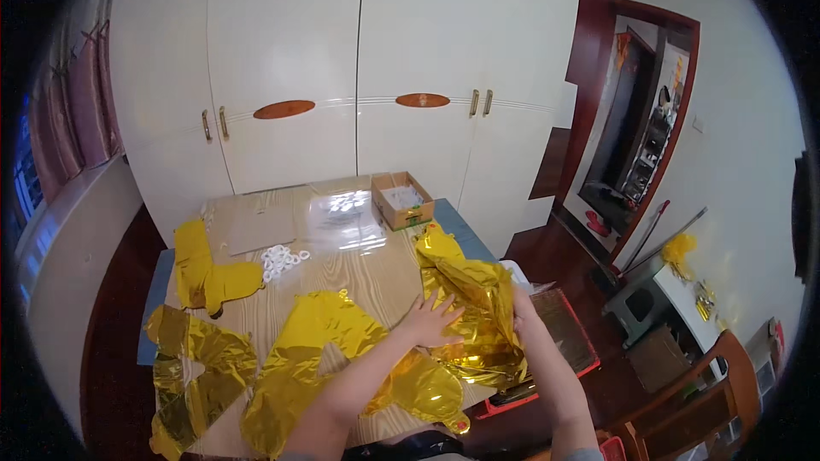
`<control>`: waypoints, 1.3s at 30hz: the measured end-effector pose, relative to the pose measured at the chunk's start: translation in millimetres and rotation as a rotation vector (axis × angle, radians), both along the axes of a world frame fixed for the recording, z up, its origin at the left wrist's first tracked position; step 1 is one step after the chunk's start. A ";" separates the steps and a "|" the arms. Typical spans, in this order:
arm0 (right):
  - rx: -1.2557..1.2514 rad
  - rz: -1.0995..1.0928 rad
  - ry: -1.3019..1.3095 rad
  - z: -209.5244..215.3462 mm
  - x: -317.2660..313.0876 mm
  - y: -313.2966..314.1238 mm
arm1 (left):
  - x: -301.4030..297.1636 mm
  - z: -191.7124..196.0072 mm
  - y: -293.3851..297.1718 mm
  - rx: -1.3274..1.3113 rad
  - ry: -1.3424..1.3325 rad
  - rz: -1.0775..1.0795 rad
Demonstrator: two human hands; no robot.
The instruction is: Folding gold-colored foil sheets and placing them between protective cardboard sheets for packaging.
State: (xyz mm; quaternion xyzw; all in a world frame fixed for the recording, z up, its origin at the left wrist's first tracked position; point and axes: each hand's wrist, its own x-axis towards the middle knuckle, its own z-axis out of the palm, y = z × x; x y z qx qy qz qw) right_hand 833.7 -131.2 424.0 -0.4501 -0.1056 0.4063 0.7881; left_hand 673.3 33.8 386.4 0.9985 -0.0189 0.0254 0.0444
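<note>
gold foil balloon [474, 307] lies crumpled at the table's [376, 269] right edge, under both hands. it could crease or tear, i judge, if pressed hard against that edge, or slide off onto the red crate [559, 333] below. left hand [431, 320] lies flat on it, fingers spread apart. right hand [521, 303] reaches behind the foil; its fingers are hidden, so i cannot tell their state.
</note>
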 end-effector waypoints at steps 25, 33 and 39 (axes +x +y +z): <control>-0.103 -0.446 -1.105 127.3 7.6 -39.4 | -5.4 -18.7 24.0 -0.305 -0.176 0.101; -0.224 0.532 -1.889 74.0 -201.9 25.0 | -149.8 48.3 78.0 -1.067 -0.616 0.509; 0.187 0.535 -2.028 -21.4 -292.9 36.8 | -235.5 73.6 55.0 -0.278 -0.538 0.332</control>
